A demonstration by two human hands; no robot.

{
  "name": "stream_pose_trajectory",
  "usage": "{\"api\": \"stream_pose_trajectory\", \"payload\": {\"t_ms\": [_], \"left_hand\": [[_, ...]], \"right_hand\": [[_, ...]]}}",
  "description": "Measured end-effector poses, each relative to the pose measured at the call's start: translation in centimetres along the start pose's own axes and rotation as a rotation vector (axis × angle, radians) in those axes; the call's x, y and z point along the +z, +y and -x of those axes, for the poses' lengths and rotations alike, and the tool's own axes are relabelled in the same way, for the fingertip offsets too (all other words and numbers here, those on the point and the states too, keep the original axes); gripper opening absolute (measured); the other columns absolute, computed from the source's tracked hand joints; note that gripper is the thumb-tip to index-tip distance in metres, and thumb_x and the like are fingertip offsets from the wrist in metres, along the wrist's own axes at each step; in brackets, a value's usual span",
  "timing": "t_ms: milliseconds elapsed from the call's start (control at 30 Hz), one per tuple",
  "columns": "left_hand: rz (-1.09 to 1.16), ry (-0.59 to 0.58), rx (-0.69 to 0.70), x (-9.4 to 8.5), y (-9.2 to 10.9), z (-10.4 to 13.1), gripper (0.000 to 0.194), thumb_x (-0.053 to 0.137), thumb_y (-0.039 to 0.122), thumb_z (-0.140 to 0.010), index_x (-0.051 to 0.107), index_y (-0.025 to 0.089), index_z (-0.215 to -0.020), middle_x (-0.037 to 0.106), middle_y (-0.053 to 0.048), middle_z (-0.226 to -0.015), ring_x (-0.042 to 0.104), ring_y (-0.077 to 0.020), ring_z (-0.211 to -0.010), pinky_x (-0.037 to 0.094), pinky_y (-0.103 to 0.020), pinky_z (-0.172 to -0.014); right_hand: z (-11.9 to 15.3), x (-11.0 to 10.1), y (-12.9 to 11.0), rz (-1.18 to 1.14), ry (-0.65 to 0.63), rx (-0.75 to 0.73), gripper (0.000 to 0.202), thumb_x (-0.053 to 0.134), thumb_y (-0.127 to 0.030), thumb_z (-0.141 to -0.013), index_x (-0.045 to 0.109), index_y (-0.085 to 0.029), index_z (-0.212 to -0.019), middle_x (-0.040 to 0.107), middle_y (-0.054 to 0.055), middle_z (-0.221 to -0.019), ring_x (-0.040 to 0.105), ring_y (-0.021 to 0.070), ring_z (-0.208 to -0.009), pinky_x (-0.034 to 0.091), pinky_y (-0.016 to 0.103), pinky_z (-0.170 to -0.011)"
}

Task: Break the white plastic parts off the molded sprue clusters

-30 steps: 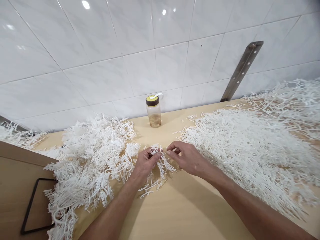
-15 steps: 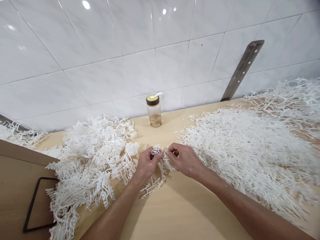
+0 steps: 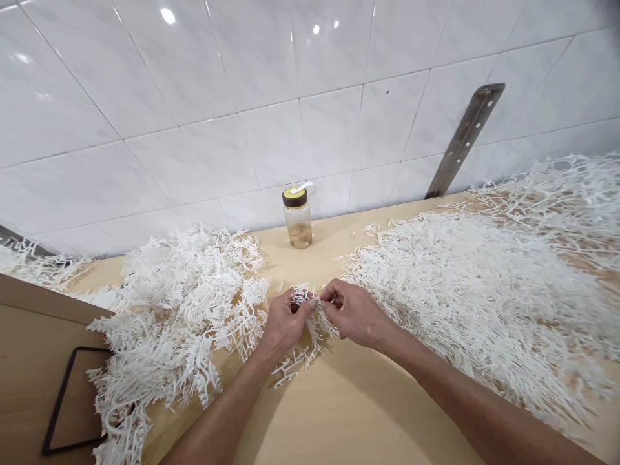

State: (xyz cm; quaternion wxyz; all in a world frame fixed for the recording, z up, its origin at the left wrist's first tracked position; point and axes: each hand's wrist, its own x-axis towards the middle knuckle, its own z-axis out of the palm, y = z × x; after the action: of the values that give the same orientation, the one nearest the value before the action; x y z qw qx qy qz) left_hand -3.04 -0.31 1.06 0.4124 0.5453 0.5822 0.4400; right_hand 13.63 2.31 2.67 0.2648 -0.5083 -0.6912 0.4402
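Note:
My left hand is closed on a white branched plastic piece, whose fine prongs stick up between thumb and fingers. Close beside it, my right hand pinches at the right end of the same piece, thumb against forefinger. The exact grip point is too small to make out. Below and between the hands, more white branched strands hang or lie, and a loose branched piece rests on the wooden table.
A heap of white branched pieces lies left, a wider pile of thin white pieces right. Behind stands a bottle with a yellow-and-dark lid, near the tiled wall. A metal bracket leans there; a brown box is at left.
My right hand has come slightly closer to the left and now meets the piece's end. My left hand keeps its hold, and the view has shifted slightly.

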Motion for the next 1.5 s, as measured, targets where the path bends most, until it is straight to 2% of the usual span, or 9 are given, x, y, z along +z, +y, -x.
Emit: {"api": "stream_pose_trajectory", "payload": {"t_ms": [233,500,733,833,1000,1067,1200,1367,1500], "left_hand": [[-0.140,0.044,0.078,0.2,0.0,0.5,0.031,0.062,0.045,-0.083,0.062,0.015,-0.073,0.048,0.003,-0.060,0.039,-0.0109,-0.056,0.031,-0.023,-0.053],[-0.126,0.054,0.082,0.3,0.5,0.8,0.027,0.065,0.043,-0.081,0.066,0.016,-0.074,0.049,0.003,-0.059,0.038,-0.0109,-0.054,0.030,-0.023,-0.052],[-0.163,0.036,0.082,0.1,0.6,0.9,0.027,0.060,0.043,-0.085,0.064,0.016,-0.081,0.048,0.004,-0.058,0.038,-0.0111,-0.053,0.030,-0.024,-0.052],[-0.183,0.076,0.128,0.3,0.5,1.1,0.025,0.059,0.040,-0.087,0.057,0.018,-0.075,0.045,0.005,-0.058,0.037,-0.0108,-0.053,0.028,-0.024,-0.052],[-0.222,0.101,0.277,0.7,0.1,1.4,0.024,0.055,0.035,-0.089,0.051,0.019,-0.072,0.043,0.005,-0.060,0.036,-0.0106,-0.054,0.028,-0.025,-0.053],[-0.235,0.103,0.314,0.7,-0.1,1.4,0.023,0.053,0.034,-0.091,0.052,0.019,-0.074,0.044,0.005,-0.062,0.037,-0.0108,-0.055,0.030,-0.024,-0.055],[-0.243,0.128,0.329,0.6,-0.2,1.1,0.023,0.050,0.033,-0.093,0.052,0.018,-0.076,0.044,0.005,-0.063,0.038,-0.0112,-0.058,0.031,-0.024,-0.057],[-0.172,0.132,0.277,0.7,0.2,1.3,0.023,0.051,0.035,-0.092,0.051,0.019,-0.077,0.042,0.005,-0.063,0.037,-0.0108,-0.057,0.031,-0.024,-0.055],[-0.130,0.124,0.295,0.6,0.9,1.7,0.024,0.053,0.037,-0.092,0.051,0.019,-0.077,0.040,0.005,-0.064,0.036,-0.0105,-0.058,0.032,-0.023,-0.056]], "right_hand": [[0.2,-0.4,-0.7,-0.065,-0.038,0.036,0.030,0.060,-0.048,-0.084,0.061,-0.018,-0.089,0.066,0.005,-0.081,0.058,0.0121,-0.053,0.046,0.022,-0.041],[0.0,-0.7,-0.7,-0.035,-0.054,0.007,0.024,0.055,-0.039,-0.087,0.062,-0.019,-0.075,0.061,-0.001,-0.065,0.055,0.0109,-0.043,0.043,0.023,-0.043],[-0.1,-0.4,-0.5,0.058,0.045,-0.033,0.020,0.053,-0.032,-0.085,0.061,-0.020,-0.072,0.062,-0.001,-0.063,0.057,0.0139,-0.050,0.042,0.025,-0.050],[0.0,-0.1,-0.6,0.066,0.057,-0.019,0.018,0.052,-0.030,-0.084,0.058,-0.020,-0.070,0.061,-0.001,-0.063,0.057,0.0140,-0.049,0.042,0.025,-0.050],[-0.4,0.6,-0.4,-0.039,-0.037,0.117,0.015,0.049,-0.022,-0.083,0.052,-0.021,-0.068,0.059,-0.002,-0.062,0.056,0.0126,-0.044,0.040,0.024,-0.046],[-0.6,0.9,-0.2,0.046,0.027,0.060,0.016,0.049,-0.021,-0.084,0.052,-0.020,-0.068,0.060,0.000,-0.065,0.057,0.0135,-0.051,0.040,0.025,-0.050],[-0.7,1.5,-0.4,0.321,0.252,-0.207,0.016,0.049,-0.019,-0.086,0.053,-0.020,-0.070,0.061,0.003,-0.072,0.055,0.0160,-0.066,0.038,0.026,-0.060],[-0.9,1.5,-0.4,0.257,0.199,-0.100,0.017,0.051,-0.022,-0.087,0.053,-0.020,-0.070,0.059,0.001,-0.067,0.052,0.0148,-0.061,0.035,0.025,-0.057],[-1.5,1.0,1.0,0.455,0.321,-0.183,0.016,0.049,-0.011,-0.084,0.052,-0.019,-0.070,0.060,0.005,-0.078,0.051,0.0152,-0.066,0.033,0.027,-0.061]]}}
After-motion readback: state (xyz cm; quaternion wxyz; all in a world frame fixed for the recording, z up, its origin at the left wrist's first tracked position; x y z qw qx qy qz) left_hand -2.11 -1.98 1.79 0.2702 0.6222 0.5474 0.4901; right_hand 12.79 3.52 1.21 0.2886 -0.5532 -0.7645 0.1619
